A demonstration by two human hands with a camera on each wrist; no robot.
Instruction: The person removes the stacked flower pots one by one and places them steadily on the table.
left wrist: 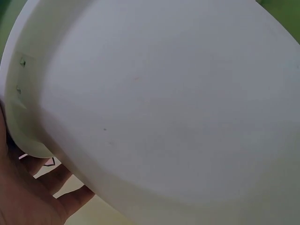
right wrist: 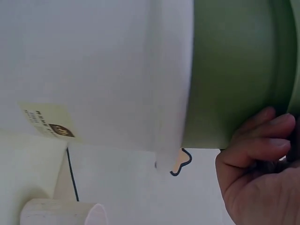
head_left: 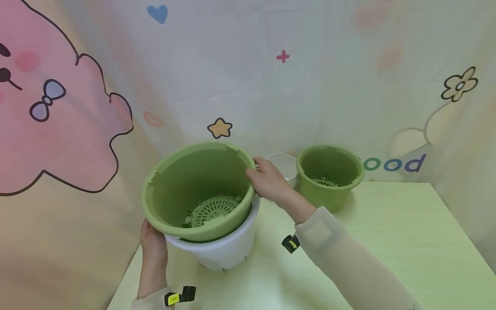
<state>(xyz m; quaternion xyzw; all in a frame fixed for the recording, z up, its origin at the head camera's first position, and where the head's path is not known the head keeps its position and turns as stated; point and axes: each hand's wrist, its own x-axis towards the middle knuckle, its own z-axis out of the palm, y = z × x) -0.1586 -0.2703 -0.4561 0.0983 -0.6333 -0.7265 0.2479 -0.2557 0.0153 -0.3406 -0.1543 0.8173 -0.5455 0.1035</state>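
A large green flowerpot (head_left: 217, 172) with a slotted bottom sits tilted, partly inside a white flowerpot (head_left: 228, 249), its right side raised higher. My right hand (head_left: 269, 178) grips the green pot's rim on the right; in the right wrist view its fingers (right wrist: 262, 145) curl under that rim, above the white pot's edge. On the left, my left hand (head_left: 153, 247) holds the white pot's rim, close under the green one. Seen from the left wrist, its fingers (left wrist: 56, 178) reach behind the white rim, and the white wall fills most of the view.
A smaller green flowerpot (head_left: 329, 193) stands at the back right of the pale table (head_left: 395, 241). Beside it is a small white pot (head_left: 280, 163), partly hidden by my right hand. A printed curtain (head_left: 240, 64) hangs directly behind the table.
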